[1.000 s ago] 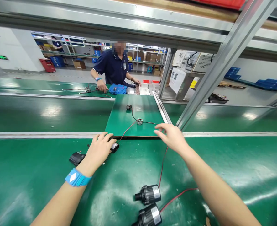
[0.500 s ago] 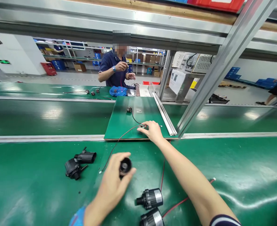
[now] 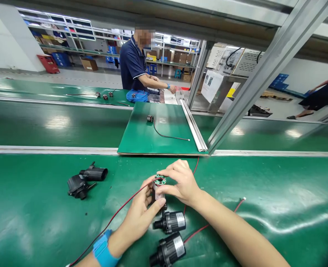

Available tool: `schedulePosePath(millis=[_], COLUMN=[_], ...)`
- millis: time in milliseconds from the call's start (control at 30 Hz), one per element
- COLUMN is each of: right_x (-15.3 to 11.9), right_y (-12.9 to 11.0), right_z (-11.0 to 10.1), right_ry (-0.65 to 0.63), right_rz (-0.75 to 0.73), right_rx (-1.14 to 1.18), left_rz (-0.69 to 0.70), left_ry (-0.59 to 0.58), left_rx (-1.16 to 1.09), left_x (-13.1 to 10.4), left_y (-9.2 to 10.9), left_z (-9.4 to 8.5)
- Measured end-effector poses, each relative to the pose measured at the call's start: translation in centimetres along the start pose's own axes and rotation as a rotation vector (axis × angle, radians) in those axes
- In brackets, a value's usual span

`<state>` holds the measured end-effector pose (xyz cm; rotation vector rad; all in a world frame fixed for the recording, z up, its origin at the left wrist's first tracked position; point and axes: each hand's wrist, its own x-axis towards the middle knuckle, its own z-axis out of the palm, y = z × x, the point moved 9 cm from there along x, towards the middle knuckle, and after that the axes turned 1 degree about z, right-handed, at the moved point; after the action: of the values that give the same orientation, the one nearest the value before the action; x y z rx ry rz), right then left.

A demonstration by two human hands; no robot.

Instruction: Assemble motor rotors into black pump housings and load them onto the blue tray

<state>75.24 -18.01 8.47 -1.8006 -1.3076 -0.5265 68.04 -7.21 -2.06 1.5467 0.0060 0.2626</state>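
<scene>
My left hand (image 3: 137,211) is closed around a black pump housing (image 3: 158,195) with a pale label, held upright above the green bench. Over its open top, my right hand (image 3: 184,183) pinches a small motor core with a round green circuit board (image 3: 160,180). The core's lower part is hidden, so how deep it sits in the housing I cannot tell. Its thin red wire (image 3: 119,209) trails down to the left across my left wrist. Just below the hands lie two black pumps with silver labels, a nearer pump (image 3: 171,249) and a farther pump (image 3: 173,221).
Two black housings (image 3: 79,186) lie on the bench at left. A raised green board (image 3: 136,142) bridges the gap ahead, carrying another motor core (image 3: 150,118) with its wire and white tubes (image 3: 193,126). A metal post (image 3: 244,78) slants at right. A co-worker (image 3: 133,66) stands opposite.
My right hand has lifted the wired motor core off the board and brought it back to the housing. My left hand has turned the housing upright. The co-worker's arm now reaches right.
</scene>
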Motion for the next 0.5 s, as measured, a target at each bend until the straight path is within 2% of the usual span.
schedulePosePath(millis=[100,200,300,400,500], right_x=[-0.1,0.1,0.3,0.4,0.3], right_y=[-1.7,-2.4,-2.9,-3.3,-4.1], right_z=[0.4,0.2,-0.4,-0.7,-1.1], right_ry=[-0.06,-0.178,-0.236,-0.225,-0.142], right_rz=[-0.169,-0.215,-0.244,-0.253,-0.272], right_rx=[-0.06,0.011,0.062,0.04,-0.033], left_rz=[0.005,-0.007,-0.062,-0.087,-0.072], left_ry=[0.0,-0.057,-0.108,-0.126,-0.11], left_rx=[-0.032,-0.063,-0.119,-0.142,-0.084], left_x=[-0.3,-0.6,-1.0,-1.3,-1.3], left_y=[0.2,0.5,0.6,0.9,1.7], left_z=[-0.5,-0.7,-0.6,-0.5,-0.8])
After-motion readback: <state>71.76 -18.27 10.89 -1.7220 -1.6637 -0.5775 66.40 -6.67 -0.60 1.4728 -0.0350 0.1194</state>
